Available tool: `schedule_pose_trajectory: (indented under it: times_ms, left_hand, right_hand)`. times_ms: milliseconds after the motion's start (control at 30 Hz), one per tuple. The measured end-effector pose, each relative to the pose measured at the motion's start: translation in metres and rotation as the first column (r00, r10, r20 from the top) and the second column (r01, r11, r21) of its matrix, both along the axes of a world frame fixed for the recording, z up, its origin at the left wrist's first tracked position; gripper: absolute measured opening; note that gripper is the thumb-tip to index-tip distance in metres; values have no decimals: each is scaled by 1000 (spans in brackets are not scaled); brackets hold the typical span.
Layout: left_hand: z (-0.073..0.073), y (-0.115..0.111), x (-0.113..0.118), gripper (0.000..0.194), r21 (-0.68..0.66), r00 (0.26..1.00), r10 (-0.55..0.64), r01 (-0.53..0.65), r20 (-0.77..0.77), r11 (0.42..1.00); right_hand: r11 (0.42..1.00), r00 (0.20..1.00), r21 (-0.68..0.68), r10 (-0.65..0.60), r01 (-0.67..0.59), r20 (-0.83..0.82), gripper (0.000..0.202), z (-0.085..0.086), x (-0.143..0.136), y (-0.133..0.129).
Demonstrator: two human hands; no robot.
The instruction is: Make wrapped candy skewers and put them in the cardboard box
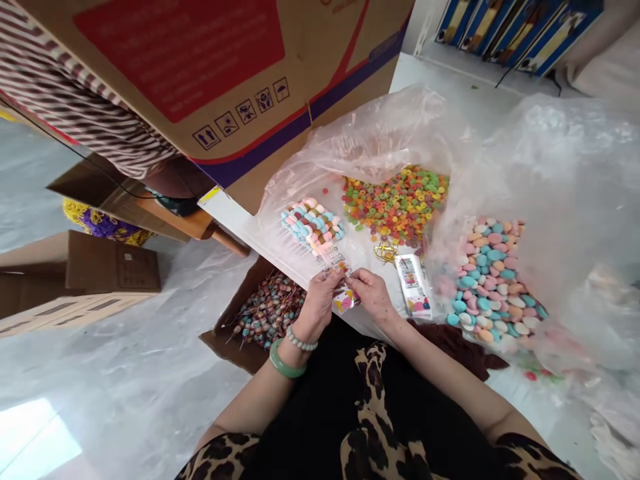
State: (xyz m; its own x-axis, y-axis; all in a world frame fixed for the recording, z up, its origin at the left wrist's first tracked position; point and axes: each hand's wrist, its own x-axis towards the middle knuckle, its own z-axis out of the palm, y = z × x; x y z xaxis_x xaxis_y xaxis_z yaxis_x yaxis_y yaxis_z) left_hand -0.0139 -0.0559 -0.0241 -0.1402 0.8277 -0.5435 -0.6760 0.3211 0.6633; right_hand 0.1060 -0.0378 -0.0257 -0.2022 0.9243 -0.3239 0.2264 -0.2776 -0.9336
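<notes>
Close together at the table's front edge, my left hand (323, 293) and my right hand (373, 293) both pinch a small printed clear packet (345, 300). Behind them lies a pile of pink, blue and brown candy pieces (313, 225) on clear plastic. Farther right is a heap of small multicoloured rings (400, 203). Gold twist ties (385, 251) sit just below the rings, beside a stack of white printed packets (414, 287) to the right of my right hand. Flat pastel candies (495, 280) spread inside plastic at the right.
A large cardboard box (250, 73) stands at the back left of the table. Below the table's left edge, an open carton (265, 313) holds many wrapped candy sticks. A person in a striped garment (85, 87) is at the upper left; another person's arm (600, 40) shows upper right.
</notes>
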Motion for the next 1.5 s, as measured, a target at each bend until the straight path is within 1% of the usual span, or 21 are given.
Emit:
schedule_pose_trajectory:
  times_ms: [133, 233, 333, 367, 400, 467, 533, 567, 633, 700, 767, 800, 833, 867, 967, 1100, 1200, 1267, 1333, 1433, 1500]
  left_hand:
    - [1, -8, -26, 37, 25, 997, -79, 79, -14, 997]
    - [-3, -14, -45, 33, -16, 995, -96, 95, -17, 995]
    - [-9, -23, -57, 29, -86, 995, -96, 99, 41, 991]
    - [-10, -26, -60, 27, -109, 992, -97, 106, 79, 988]
    - [-12, -30, -62, 24, -129, 987, -112, 127, 116, 983]
    - [-15, -37, -64, 22, -149, 970, -175, 201, 172, 968]
    - [-17, -43, -66, 22, -130, 949, -247, 275, 196, 953]
    - [-18, -46, -66, 23, -110, 943, -267, 292, 196, 950]
    - [-20, -50, -68, 28, -83, 944, -277, 295, 182, 952]
    - [-22, -53, -71, 35, -85, 943, -285, 302, 172, 949]
    - [-25, -58, -76, 40, -110, 940, -303, 321, 158, 941]
    - [-27, -62, -80, 42, -122, 941, -308, 325, 141, 938]
    - [-29, -66, -84, 43, -135, 946, -302, 317, 117, 939]
    - [-32, -70, -89, 44, -152, 955, -283, 293, 85, 944]
    - [-44, -84, -100, 43, -211, 988, -155, 152, 1, 966]
    - [-56, -93, -105, 40, -228, 999, 44, -45, -7, 973]
    - [-56, -92, -102, 35, -240, 991, 133, -121, 35, 963]
    - [-51, -91, -99, 31, -236, 989, 119, -96, 86, 967]
    - [-45, -91, -97, 27, -197, 991, 75, -51, 113, 979]
    - [-36, -93, -90, 25, -130, 996, 6, 6, 89, 991]
    - [-34, -94, -84, 28, -105, 997, -30, 37, 70, 994]
  right_hand:
    - [992, 994, -63, 108, -107, 9, 26, 4, -15, 9]
    - [997, 999, -76, -29, 30, 18, 26, -3, -6, 16]
    - [983, 955, 60, -184, 174, 234, 24, -10, 34, 20]
    - [976, 909, 136, -209, 171, 362, 23, -10, 52, 21]
    - [964, 817, 218, -245, 150, 521, 22, -8, 70, 20]
    - [938, 586, 348, -273, -16, 763, 32, 0, 99, 17]
    - [872, 451, 458, -344, -172, 824, 43, 13, 108, 11]
    - [837, 443, 503, -375, -217, 814, 44, 18, 104, 9]
    - [804, 544, 550, -364, -227, 756, 36, 24, 77, 5]
    - [860, 749, 473, -184, -191, 637, 25, 21, 33, 4]
    - [966, 921, 196, 84, -169, 380, 19, 10, -17, 8]
    - [989, 965, 32, 135, -146, 223, 18, 4, -40, 11]
    - [986, 990, -116, 126, -118, 65, 17, -2, -60, 14]
    - [972, 996, -223, 55, -70, -70, 16, -8, -77, 19]
    - [896, 930, -443, -185, 28, -317, 17, -16, -106, 32]
    - [759, 855, -645, -278, -82, -437, 14, -14, -111, 48]
    - [730, 845, -667, -258, -147, -468, 16, -15, -104, 52]
    - [746, 854, -651, -245, -137, -460, 16, -17, -97, 49]
    - [794, 871, -604, -242, -77, -428, 17, -16, -88, 43]
    - [904, 916, -427, -196, 30, -350, 18, -10, -70, 29]
    - [949, 948, -312, -141, 47, -286, 19, -5, -54, 20]
